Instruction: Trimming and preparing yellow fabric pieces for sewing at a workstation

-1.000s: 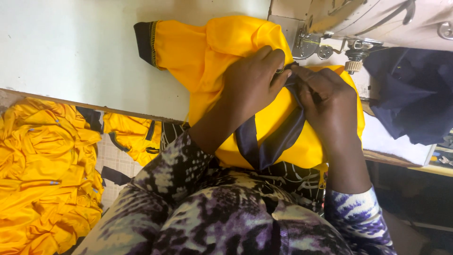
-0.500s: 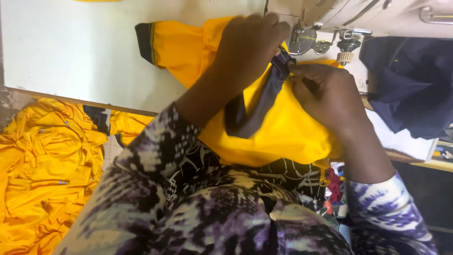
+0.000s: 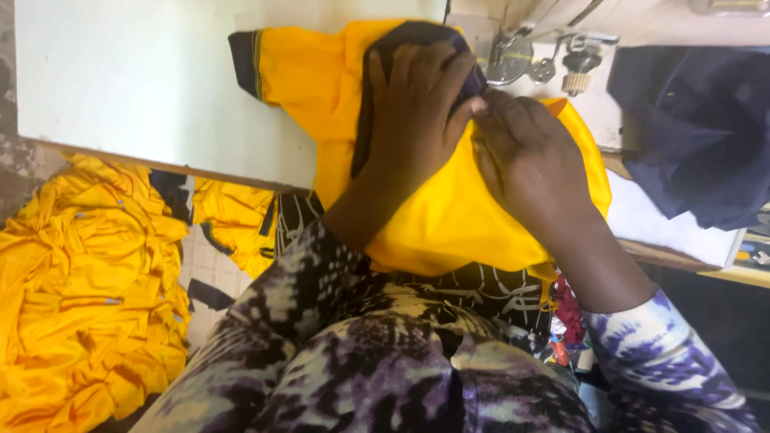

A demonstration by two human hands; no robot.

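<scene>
Navy collar strip (image 3: 417, 36) shifted under left hand (image 3: 417, 104), right hand (image 3: 529, 152) fingers pinching yellow garment (image 3: 449, 216)

The scene is lit brightly and evenly by soft daylight. The pale worktop (image 3: 160, 80) is nearly washed out toward 11 o'clock. Only faint shadows are cast beneath the hands. Slight motion blur is seen throughout, the patterned sleeve (image 3: 361, 361) at 6 o'clock is rendered soft, and deep shade is found at 4 o'clock.
</scene>
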